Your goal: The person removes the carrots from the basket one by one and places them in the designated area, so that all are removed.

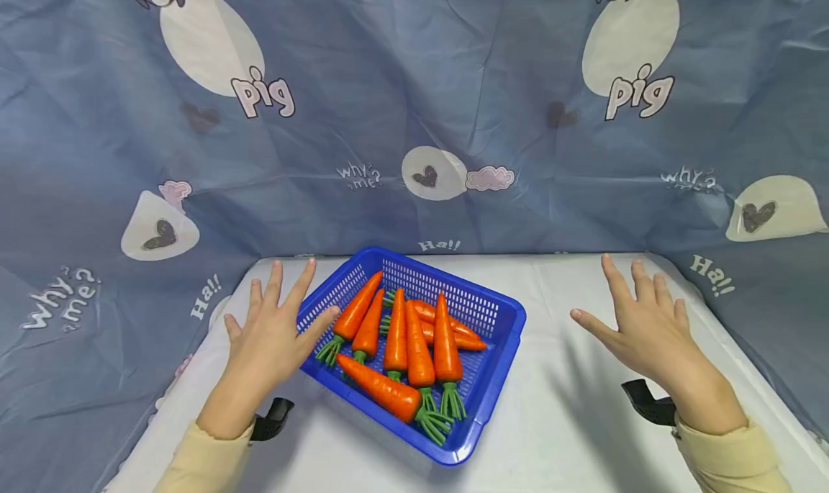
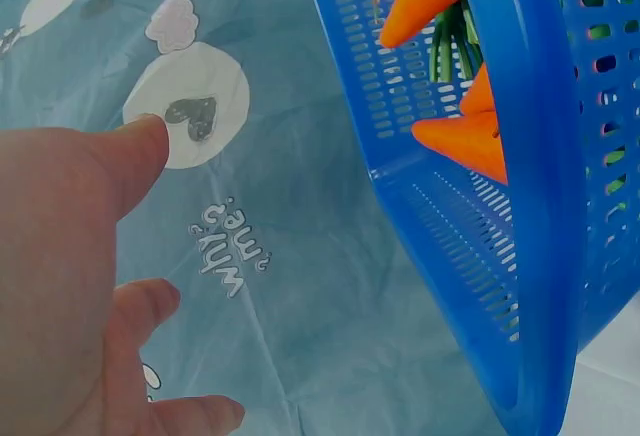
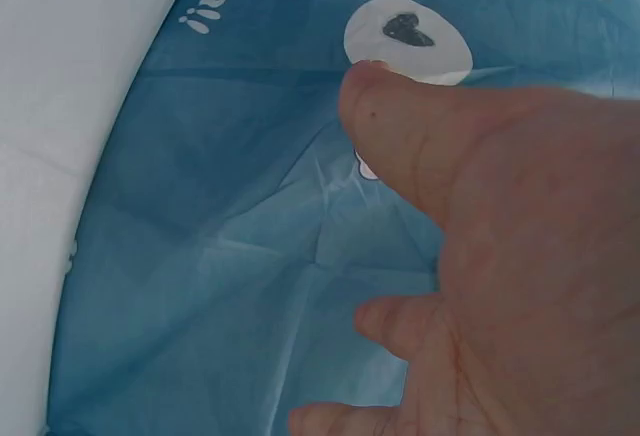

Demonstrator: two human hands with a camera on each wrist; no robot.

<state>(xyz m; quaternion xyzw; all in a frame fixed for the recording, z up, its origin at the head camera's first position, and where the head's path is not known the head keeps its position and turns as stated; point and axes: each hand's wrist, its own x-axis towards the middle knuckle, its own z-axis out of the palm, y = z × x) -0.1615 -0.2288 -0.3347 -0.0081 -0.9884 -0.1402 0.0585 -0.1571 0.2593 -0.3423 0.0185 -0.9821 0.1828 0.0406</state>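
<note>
Both arms wear long cream-coloured sleeves that end at the wrists, the left sleeve point(image 1: 202, 460) and the right sleeve point(image 1: 725, 460) alike in soft, plain fabric. A black mount point(image 1: 272, 419) sits under the left wrist and another black mount point(image 1: 648, 401) under the right. The left hand point(image 1: 275, 335) and right hand point(image 1: 641, 327) are bare.

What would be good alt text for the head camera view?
A blue slotted basket of orange toy carrots with green tops sits on a white table, between a person's open left hand and open right hand, both holding nothing. A blue cartoon-print cloth hangs behind.
</note>
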